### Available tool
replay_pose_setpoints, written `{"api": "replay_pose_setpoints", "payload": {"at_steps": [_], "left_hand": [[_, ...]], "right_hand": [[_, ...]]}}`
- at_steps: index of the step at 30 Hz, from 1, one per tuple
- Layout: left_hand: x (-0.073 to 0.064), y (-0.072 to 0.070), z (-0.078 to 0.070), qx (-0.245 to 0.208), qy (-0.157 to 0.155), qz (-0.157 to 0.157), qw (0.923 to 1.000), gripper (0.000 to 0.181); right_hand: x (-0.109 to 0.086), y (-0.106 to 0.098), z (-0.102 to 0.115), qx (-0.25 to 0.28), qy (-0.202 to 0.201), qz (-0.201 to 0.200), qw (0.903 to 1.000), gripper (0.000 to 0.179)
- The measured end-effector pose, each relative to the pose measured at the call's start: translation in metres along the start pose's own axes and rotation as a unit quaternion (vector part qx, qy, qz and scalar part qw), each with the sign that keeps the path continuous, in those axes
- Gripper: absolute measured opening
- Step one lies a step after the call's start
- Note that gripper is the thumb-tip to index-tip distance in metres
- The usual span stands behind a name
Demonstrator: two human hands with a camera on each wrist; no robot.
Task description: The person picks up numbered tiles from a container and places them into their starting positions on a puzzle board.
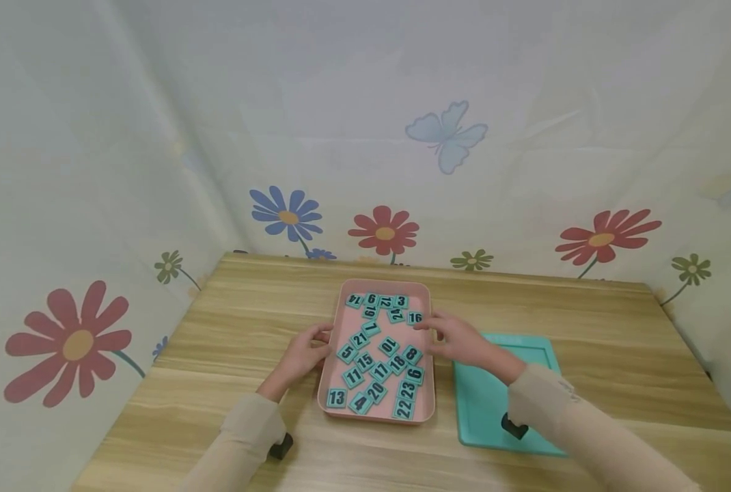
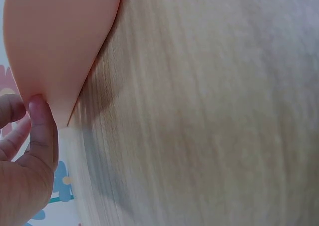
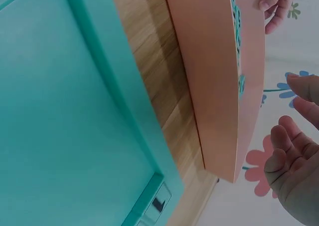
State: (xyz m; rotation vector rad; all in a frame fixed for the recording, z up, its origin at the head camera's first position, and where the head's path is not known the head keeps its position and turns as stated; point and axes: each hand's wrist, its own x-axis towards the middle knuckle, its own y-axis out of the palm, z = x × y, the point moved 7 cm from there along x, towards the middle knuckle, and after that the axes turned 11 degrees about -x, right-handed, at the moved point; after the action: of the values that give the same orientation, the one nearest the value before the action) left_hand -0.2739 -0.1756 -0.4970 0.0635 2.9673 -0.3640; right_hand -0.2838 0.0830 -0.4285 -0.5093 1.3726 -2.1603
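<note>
A pink tray (image 1: 384, 285) holds several teal tiles with black numbers. My left hand (image 1: 305, 354) grips its left side wall. In the left wrist view the thumb (image 2: 42, 121) lies against the outer wall (image 2: 62, 31), with the other fingers round the rim. My right hand (image 1: 460, 342) reaches over the tray's right rim, its index fingertip close by the 16 tile (image 1: 415, 318). Seen from the right wrist, that hand (image 3: 299, 171) has loosely bent fingers with nothing between them. Tiles 13 (image 1: 337, 398) and 22 (image 1: 404, 408) lie at the tray's near end.
To the tray's right lies a teal board (image 1: 482, 410) with a raised border, partly under my right forearm. One tile (image 3: 158, 202) with a black mark sits in the board's corner. The wooden table (image 1: 230, 328) meets a flower-printed cloth wall (image 1: 341, 137) at the back.
</note>
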Motion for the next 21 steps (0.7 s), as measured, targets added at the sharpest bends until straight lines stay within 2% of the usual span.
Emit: {"api": "replay_pose_setpoints", "payload": {"at_steps": [10, 21], "left_hand": [[0.001, 0.000, 0.001, -0.002, 0.000, 0.000, 1.0000, 0.043], [0.000, 0.000, 0.001, 0.002, -0.005, -0.003, 1.0000, 0.042]], "right_hand": [[0.014, 0.016, 0.016, 0.027, -0.019, 0.019, 0.9993, 0.036], [0.025, 0.019, 0.024, 0.018, -0.023, 0.021, 0.9993, 0.035]]}}
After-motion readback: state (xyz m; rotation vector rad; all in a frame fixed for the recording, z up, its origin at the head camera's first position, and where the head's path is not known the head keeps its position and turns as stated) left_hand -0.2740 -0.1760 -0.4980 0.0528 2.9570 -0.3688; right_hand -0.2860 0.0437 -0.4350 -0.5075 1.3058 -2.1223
